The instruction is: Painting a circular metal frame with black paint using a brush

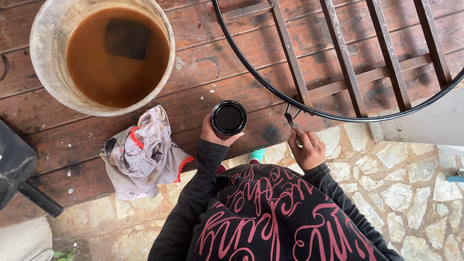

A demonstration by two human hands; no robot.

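A: Left hand [212,134] wrapped around a small round cup of black liquid [228,117], fingers curled on its side wall, thumb toward the person. The cup stands on the wooden deck [203,92] at its near edge, just above the stone paving [415,188].

B: Handling?

A: Probably light, rigid enough. It is open-topped and filled close to the rim, so it will slop if tipped. Best held low on the wall and kept level. The liquid looks likely to stain.

B: Right hand [305,151]?

A: Pinched shut on a thin brush [291,122], dark tip at the black hoop [270,87] of a round metal frame with brown slats [345,58]. Brush is slim and light; grip sits near the ferrule end, as far as I can tell.

B: Surroundings?

A: 1 big pale bucket [46,58] of brown water, a dark square object submerged in it, well apart to the left. A crumpled, stained rag with red trim [145,154] lies between bucket and cup. Boards are weathered, spotted, gapped. Dark object with a handle [19,169] at far left. Outdoors, cramped, person crouched over the edge.
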